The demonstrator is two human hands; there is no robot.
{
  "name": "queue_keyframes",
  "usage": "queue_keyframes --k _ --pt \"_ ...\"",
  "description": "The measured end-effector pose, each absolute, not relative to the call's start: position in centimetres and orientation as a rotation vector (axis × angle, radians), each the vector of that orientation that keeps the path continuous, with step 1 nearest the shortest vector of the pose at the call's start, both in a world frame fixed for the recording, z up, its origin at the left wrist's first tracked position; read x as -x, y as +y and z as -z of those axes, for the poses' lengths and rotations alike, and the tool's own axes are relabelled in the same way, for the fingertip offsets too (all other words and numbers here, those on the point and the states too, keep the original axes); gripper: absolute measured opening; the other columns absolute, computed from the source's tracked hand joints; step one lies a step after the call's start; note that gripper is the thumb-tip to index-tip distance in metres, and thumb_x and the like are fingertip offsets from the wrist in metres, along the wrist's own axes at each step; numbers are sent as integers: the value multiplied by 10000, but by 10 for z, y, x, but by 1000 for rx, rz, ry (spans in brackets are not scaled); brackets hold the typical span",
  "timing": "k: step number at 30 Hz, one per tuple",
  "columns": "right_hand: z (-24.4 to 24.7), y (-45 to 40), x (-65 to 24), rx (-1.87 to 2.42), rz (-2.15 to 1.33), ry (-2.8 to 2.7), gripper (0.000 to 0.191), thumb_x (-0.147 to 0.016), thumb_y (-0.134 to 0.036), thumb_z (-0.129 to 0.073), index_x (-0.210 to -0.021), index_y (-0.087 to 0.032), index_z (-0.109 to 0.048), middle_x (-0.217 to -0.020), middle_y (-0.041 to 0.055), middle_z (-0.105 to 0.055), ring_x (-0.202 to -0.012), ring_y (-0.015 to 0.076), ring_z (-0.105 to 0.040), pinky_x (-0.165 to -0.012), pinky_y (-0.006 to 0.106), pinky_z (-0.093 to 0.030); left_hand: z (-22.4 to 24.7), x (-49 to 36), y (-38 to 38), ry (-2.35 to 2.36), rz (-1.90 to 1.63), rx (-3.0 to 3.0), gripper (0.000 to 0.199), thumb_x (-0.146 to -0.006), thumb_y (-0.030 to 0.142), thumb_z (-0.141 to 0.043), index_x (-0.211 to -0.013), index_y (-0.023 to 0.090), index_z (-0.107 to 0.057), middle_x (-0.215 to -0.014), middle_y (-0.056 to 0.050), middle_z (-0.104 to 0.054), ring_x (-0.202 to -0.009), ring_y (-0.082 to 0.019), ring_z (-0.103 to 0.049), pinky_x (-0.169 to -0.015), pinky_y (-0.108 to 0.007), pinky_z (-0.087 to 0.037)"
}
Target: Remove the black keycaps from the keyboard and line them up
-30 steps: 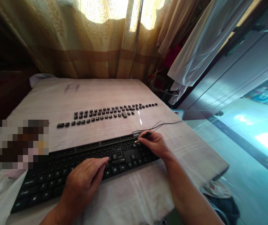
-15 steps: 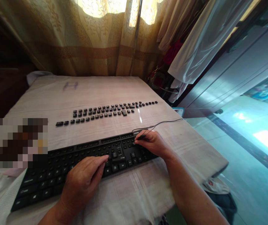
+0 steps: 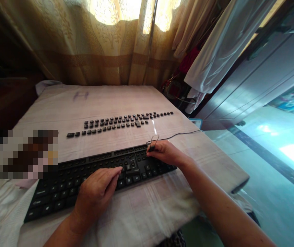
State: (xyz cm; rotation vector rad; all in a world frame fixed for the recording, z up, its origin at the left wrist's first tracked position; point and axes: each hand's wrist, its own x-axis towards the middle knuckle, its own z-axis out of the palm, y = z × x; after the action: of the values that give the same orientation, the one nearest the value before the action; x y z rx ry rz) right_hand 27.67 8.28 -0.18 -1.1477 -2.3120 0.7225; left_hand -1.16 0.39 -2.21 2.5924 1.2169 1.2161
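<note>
A black keyboard [image 3: 69, 192] lies at a slant on the cloth. Many of its upper keycaps are off, while several lower ones are in place. My left hand [image 3: 97, 187] rests over its middle, thumb and fingers pressed together; whatever may be between the fingertips is hidden. Over the number-pad end, my right hand [image 3: 166, 152] pinches a small black-handled keycap puller [image 3: 152, 148], with two thin wires sticking up from it. Beyond the keyboard, loose black keycaps [image 3: 108, 128] lie in rows.
A pale checked cloth [image 3: 126, 99] covers the table. A thin black cable [image 3: 180, 133] runs from the keyboard toward the right edge. Blurred-out pixels hide something at left. Curtains [image 3: 105, 58] hang behind, and white clothes [image 3: 208, 61] hang at the right.
The puller has turned in my right hand, so its wires now point up instead of to the right. My left hand stays on the keyboard. The view has shifted slightly.
</note>
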Motion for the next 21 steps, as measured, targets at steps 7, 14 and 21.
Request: queue_keyframes --k 7,14,21 --pt "-3 92 -270 1035 -620 -2515 85 -844 -189 -678 -761 -209 -688 -776 18 -711 -714 160 -648 -674 255 -477 23 11 4 1239 -1216 -2577 183 -934 196 -551 -1072 214 -670 -944 -29 -769 -836 -168 -731 -762 -279 -594" --pt "3 92 -277 1114 -823 -2292 69 -853 -236 -664 -798 -213 -699 -762 -9 -710 -727 161 -665 -708 260 -497 24 11 3 1243 -1219 -2580 190 -942 213 -544 -1082 217 -672 -941 -22 -769 -834 -162 -730 -760 -273 -589" --pt "5 89 -278 1048 -692 -2328 77 -844 -236 -676 -786 -211 -719 -858 36 -701 -793 176 -658 -765 294 -513 24 10 3 1232 -1246 -2584 184 -942 213 -545 -1075 209 -672 -941 -30 -771 -831 -166 -734 -759 -278 -591"
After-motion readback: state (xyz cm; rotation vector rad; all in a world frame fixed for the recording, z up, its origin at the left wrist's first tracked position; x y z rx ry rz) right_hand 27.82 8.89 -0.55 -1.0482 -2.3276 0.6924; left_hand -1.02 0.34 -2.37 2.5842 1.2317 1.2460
